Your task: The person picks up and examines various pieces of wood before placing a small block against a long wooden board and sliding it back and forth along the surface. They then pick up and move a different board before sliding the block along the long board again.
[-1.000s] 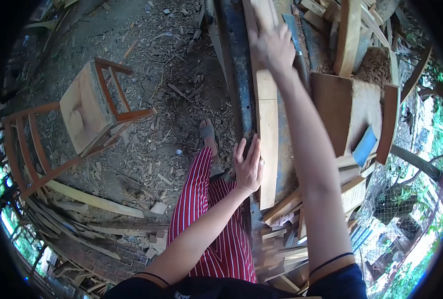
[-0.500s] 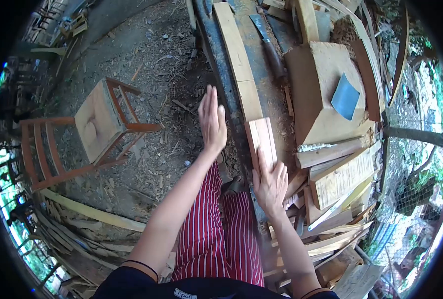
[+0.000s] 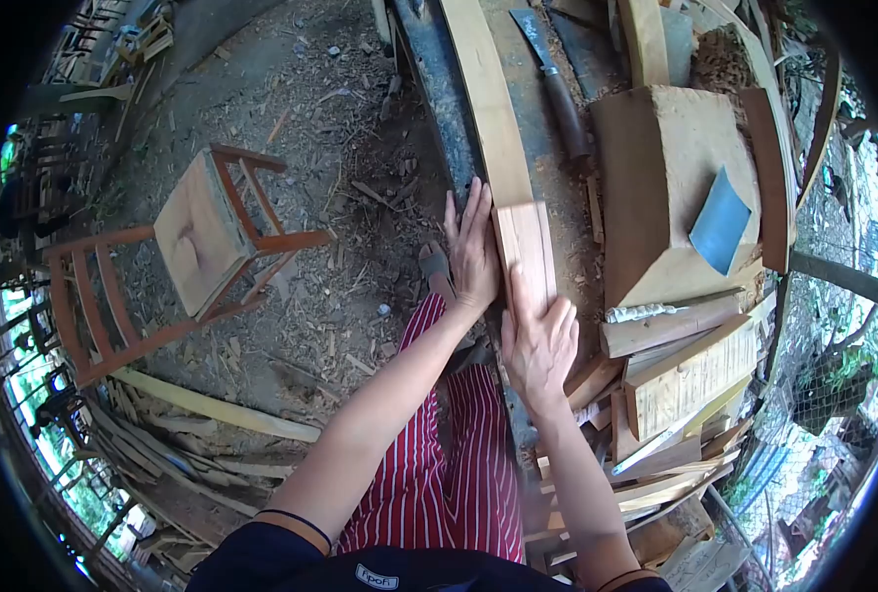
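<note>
My right hand (image 3: 540, 345) grips the near end of a short wooden block (image 3: 526, 237), its index finger stretched along the top. The block lies lengthwise over a long, narrow wooden strip (image 3: 493, 99) on the workbench. At the bench's left edge, my left hand (image 3: 473, 252) is open, fingers extended forward close beside the block's left side. Farther up the bench, right of the strip, rests a chisel (image 3: 555, 94) with a flared metal blade and a dark handle.
Right of the strip sits a large wooden block (image 3: 646, 197) with a blue sheet (image 3: 721, 222) on it. Stacked offcuts (image 3: 690, 375) fill the near right. A wooden chair (image 3: 202, 232) lies tipped on the shaving-strewn ground at left, with long scrap strips (image 3: 162, 474) below it.
My left hand has moved right, from over the ground to beside the block. The block and my right hand have slid forward along the strip. The whole view has shifted slightly.
</note>
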Tool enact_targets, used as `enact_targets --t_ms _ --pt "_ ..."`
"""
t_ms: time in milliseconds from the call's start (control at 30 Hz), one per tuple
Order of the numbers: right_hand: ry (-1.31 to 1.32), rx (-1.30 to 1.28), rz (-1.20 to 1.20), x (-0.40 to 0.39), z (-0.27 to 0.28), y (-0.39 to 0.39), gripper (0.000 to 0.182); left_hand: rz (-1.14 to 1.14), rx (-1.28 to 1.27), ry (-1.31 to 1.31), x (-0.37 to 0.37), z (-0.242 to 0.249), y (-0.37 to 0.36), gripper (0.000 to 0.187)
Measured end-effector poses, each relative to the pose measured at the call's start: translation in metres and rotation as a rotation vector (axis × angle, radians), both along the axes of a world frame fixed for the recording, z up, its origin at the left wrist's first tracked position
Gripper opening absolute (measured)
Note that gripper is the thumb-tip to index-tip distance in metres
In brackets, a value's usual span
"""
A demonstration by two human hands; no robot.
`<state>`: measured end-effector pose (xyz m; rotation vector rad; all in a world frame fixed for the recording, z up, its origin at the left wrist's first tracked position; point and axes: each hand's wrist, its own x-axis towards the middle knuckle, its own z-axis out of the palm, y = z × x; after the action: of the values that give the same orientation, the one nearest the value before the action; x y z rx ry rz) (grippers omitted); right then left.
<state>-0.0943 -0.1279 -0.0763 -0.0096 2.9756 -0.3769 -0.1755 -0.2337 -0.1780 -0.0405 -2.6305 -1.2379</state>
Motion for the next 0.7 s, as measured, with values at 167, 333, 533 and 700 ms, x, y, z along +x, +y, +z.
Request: enact_targets --t_ms 167,333,533,700 --pt "-0.060 0.028 -0.007 -0.028 0.001 -0.007 0.070 0.161 0.218 -0.128 -0.015 0.028 -0.011 0.044" --pt "-0.013 -0.019 0.006 -0.026 -0.006 -0.003 0.072 -0.018 -0.073 0.050 -0.110 0.057 -0.047 0.051" --pt "-0.045 -0.205 -0.062 -0.022 -0.010 0.008 0.074 -0.947 -0.858 0.138 -0.225 0.071 -0.065 0.060" --pt "0.218 -0.488 -0.347 0.005 -0.015 0.015 0.074 -1.497 -1.131 0.269 -0.271 0.091 -0.039 0.032"
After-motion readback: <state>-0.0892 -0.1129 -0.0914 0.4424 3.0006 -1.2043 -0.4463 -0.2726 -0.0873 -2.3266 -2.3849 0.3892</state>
